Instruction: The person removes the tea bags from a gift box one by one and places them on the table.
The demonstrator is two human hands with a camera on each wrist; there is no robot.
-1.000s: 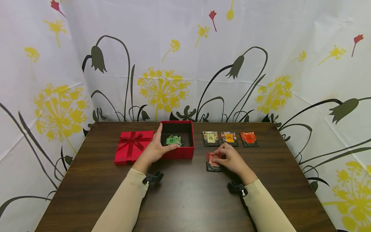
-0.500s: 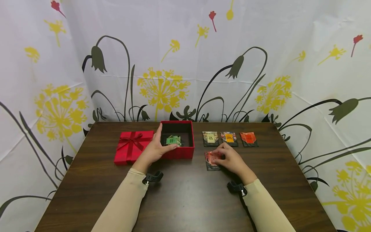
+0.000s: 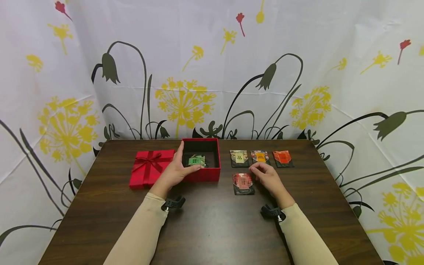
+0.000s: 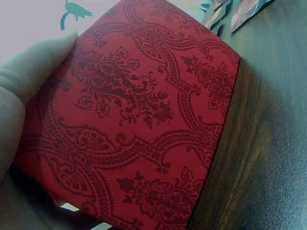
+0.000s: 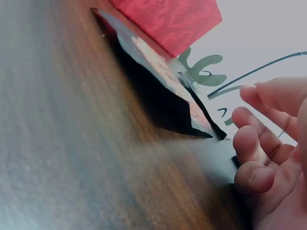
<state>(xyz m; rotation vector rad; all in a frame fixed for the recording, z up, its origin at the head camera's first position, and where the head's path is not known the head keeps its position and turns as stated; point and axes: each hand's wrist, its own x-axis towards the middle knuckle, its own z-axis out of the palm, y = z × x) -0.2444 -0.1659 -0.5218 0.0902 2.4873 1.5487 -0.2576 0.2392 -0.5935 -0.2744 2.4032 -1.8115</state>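
Observation:
My left hand (image 3: 175, 169) holds the red gift box (image 3: 218, 174) at its front left corner, the thumb along the front rim and the fingers up the left side. In the left wrist view the box's patterned red wall (image 4: 129, 105) fills the middle. Inside the dark box lies a green-labelled packet (image 3: 197, 161). To the right, a red-labelled black packet (image 3: 243, 184) lies flat on the table. My right hand (image 3: 269, 179) hovers just right of that packet, its fingers loosely bent with nothing between them; the right wrist view shows a gap to the packet's edge (image 5: 163, 79).
The red lid (image 3: 150, 169) with a ribbon bow lies left of the box. Behind my right hand, a row holds a cream-labelled packet (image 3: 239, 158), a yellow-labelled packet (image 3: 260, 157) and an orange-labelled packet (image 3: 283, 158). A floral cloth (image 3: 212, 73) hangs behind the table.
My right hand has let go of the red-labelled packet and drawn slightly right and up from it. That packet shifted a little to the left. My left hand stays on the box.

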